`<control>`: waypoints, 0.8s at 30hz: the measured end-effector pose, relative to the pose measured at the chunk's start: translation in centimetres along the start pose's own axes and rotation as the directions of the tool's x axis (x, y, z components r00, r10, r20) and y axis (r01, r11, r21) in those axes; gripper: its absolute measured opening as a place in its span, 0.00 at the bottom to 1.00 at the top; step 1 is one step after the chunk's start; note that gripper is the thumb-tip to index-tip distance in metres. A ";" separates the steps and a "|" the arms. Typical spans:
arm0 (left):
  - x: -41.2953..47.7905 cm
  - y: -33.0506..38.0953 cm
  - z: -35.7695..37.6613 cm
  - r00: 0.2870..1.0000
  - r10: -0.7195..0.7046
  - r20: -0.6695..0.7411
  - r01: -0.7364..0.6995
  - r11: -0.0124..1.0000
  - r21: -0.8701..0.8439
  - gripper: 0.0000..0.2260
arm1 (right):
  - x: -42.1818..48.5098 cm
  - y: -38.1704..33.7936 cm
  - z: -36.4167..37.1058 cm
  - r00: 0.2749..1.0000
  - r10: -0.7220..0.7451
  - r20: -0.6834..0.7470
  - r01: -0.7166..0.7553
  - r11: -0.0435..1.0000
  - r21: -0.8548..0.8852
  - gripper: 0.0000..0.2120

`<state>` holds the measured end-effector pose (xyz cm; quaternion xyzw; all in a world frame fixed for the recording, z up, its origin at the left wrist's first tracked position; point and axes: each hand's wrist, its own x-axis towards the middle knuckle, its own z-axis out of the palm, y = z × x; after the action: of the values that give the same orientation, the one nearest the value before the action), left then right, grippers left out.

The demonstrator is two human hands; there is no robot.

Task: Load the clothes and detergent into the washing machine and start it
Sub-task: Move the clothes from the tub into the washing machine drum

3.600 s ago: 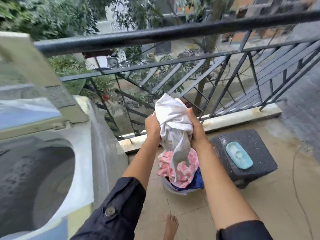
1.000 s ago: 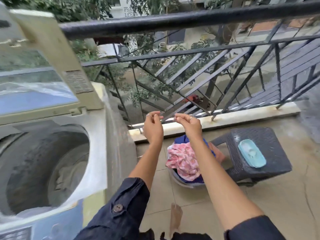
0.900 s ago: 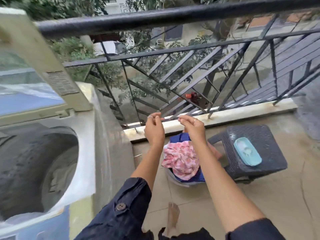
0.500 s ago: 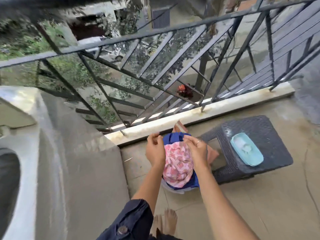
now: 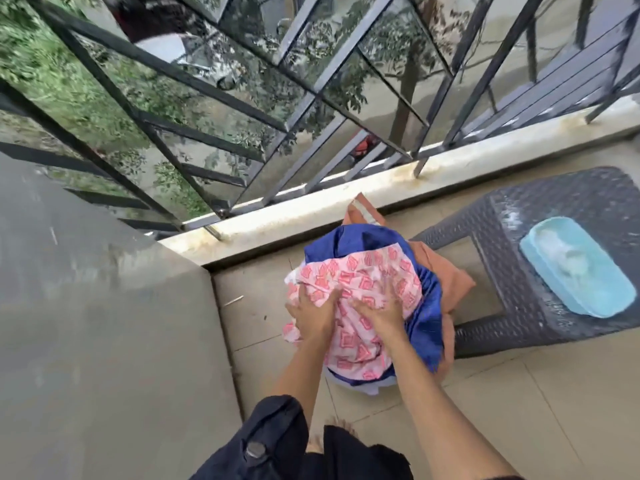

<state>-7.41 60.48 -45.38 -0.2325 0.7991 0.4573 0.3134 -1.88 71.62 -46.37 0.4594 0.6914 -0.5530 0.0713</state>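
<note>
A heap of clothes sits on the balcony floor: a pink-and-white patterned garment [image 5: 360,271] on top, a blue garment [image 5: 424,327] under it and an orange one [image 5: 450,275] at the right. My left hand [image 5: 313,315] and my right hand [image 5: 379,311] press down side by side on the pink garment, fingers curling into the cloth. The grey side wall of the washing machine [image 5: 104,323] fills the left; its drum is out of view. A light blue dish with white powder [image 5: 575,271] rests on the stool.
A dark woven plastic stool [image 5: 512,306] stands right of the heap. A black metal railing [image 5: 311,133] on a low concrete kerb [image 5: 346,202] runs across the back. The floor is tiled. My dark sleeves and a bare foot show at the bottom.
The white garment from before is no longer in my hands. Both hands dropped from railing height onto the pink garment, and my view tilted down and right, losing the drum.
</note>
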 end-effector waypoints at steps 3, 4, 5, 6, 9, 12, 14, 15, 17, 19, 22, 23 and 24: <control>0.6 -0.6 -0.1 1.000 -0.005 -0.029 0.007 0.996 0.094 0.33 | 0.2 0.5 0.0 0.998 0.019 -0.052 -0.025 0.993 -0.113 0.34; 0.7 -0.6 -0.3 0.999 0.007 -0.048 -0.001 0.994 0.109 0.29 | 0.1 0.4 -0.5 0.995 0.017 -0.099 -0.030 0.992 -0.125 0.29; 0.2 -0.3 -0.6 0.997 0.019 -0.069 -0.012 0.995 0.098 0.24 | -0.5 -0.2 -1.0 0.991 0.012 -0.132 -0.027 0.993 -0.112 0.25; -0.5 0.2 -0.7 0.994 0.050 -0.101 -0.043 0.996 0.074 0.20 | -1.1 -1.0 -1.5 0.987 0.009 -0.160 -0.022 0.996 -0.081 0.22; -4.5 3.2 -1.6 0.978 0.126 -0.164 -0.133 0.991 -0.029 0.15 | -4.1 -4.6 -3.0 0.976 0.052 -0.209 -0.042 0.998 0.053 0.17; -8.6 6.8 -2.8 0.979 0.146 -0.140 -0.168 0.973 -0.156 0.18 | -7.1 -8.6 -4.5 0.974 0.060 -0.216 -0.017 0.981 0.192 0.14; -11.1 9.4 -4.3 0.981 0.150 -0.121 -0.175 0.954 -0.243 0.15 | -9.5 -11.7 -6.2 0.980 0.048 -0.194 0.009 0.959 0.284 0.12; -12.4 10.7 -5.1 0.985 0.133 -0.108 -0.159 0.943 -0.294 0.14 | -10.9 -13.4 -7.1 0.983 0.043 -0.179 0.016 0.949 0.316 0.11; -15.1 13.1 -6.7 0.989 0.098 -0.110 -0.133 0.916 -0.379 0.16 | -13.5 -16.7 -8.8 0.985 0.000 -0.171 0.063 0.930 0.361 0.09; -18.0 15.5 -8.8 0.986 0.097 -0.138 -0.148 0.888 -0.436 0.16 | -16.2 -20.0 -10.0 0.988 -0.040 -0.152 0.098 0.913 0.396 0.07; -21.2 18.3 -11.4 0.976 0.122 -0.181 -0.196 0.853 -0.483 0.14 | -18.7 -23.6 -10.4 0.986 -0.080 -0.147 0.136 0.896 0.424 0.10; -22.2 19.1 -12.6 0.969 0.146 -0.197 -0.226 0.843 -0.489 0.15 | -19.8 -24.9 -10.4 0.987 -0.096 -0.129 0.144 0.886 0.441 0.09; -23.3 19.7 -13.7 0.963 0.172 -0.208 -0.256 0.828 -0.498 0.15 | -21.1 -26.3 -10.4 0.986 -0.121 -0.112 0.159 0.872 0.462 0.07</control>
<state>-8.16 59.79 -11.94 -0.2521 0.6881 0.6693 0.1228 -4.46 69.45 -11.23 0.4334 0.5705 -0.6889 -0.1099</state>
